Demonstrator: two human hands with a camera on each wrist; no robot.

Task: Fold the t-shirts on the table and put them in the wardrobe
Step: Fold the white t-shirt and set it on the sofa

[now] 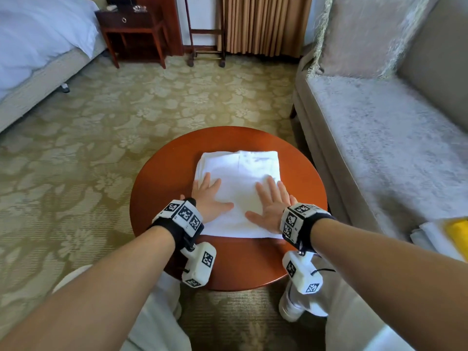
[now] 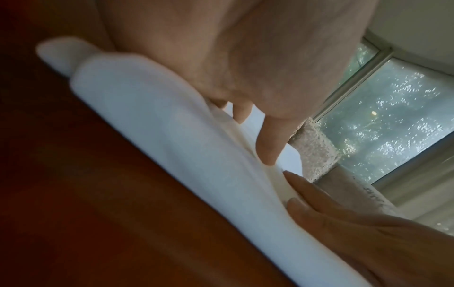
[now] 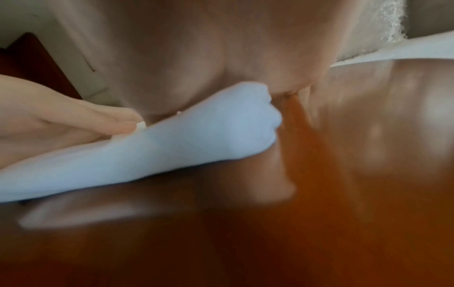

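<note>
On the table: a round red-brown table (image 1: 162, 178) carries one white t-shirt (image 1: 240, 168), folded into a thick rectangle near its middle, with bare wood on all sides.
Sofa pile: on the sofa (image 1: 379, 127) at the right edge lies a stack of white and yellow cloth (image 1: 440, 234); what it is cannot be told. No wardrobe is in view.
T-shirt bundle: several layers show at its near edge in the wrist views, rounded and soft rather than creased flat. Likely risk: the layers spring up or slide apart once the pressure comes off.
Left hand (image 1: 210, 198): grip spread, palm and straight fingers pressing flat on the left half of the shirt.
Right hand (image 1: 271, 203): grip spread likewise, flat on the right half, thumb pointing inward.
Lift risk: scooping from one side only could let the fold sag open; polished wood may let the bundle skid toward the rim.
Stage: smoothing looks nearly finished; carrying not yet begun.
</note>
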